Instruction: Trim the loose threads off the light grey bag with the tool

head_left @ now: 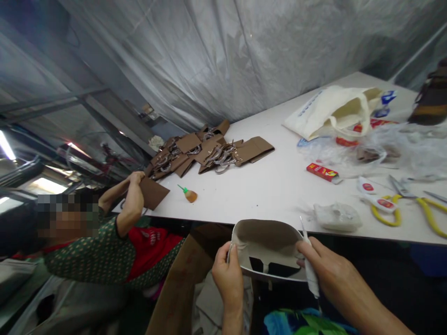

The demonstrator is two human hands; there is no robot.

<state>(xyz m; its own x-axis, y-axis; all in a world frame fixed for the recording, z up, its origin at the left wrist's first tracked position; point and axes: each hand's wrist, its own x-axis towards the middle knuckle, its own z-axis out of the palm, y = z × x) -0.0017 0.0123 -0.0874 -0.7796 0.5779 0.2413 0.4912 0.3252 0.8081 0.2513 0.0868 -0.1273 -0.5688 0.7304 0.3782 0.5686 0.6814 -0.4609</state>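
My left hand (229,274) pinches the left edge of a grey-beige, open-topped bag piece (265,229), its thumb on the inside. The piece is held in front of the table's edge, its hollow turned toward me, with two dark rectangular gaps low in its wall. A slim white tool (310,274) with a thin pointed metal tip lies in my right hand (323,260), tip upward. The fingers of that hand are closed around the tool and also rest at the bag piece's right edge. Below, a cardboard box (174,284) holds several similar grey-beige pieces (209,302).
On the white table (279,186) lie a pile of brown bags (188,142), a green-tipped glue bottle (189,194), a red box (321,172), yellow-handled scissors (387,216), a wrapped white block (337,217) and a cream tote (321,111). A co-worker (104,251) at left handles a brown piece.
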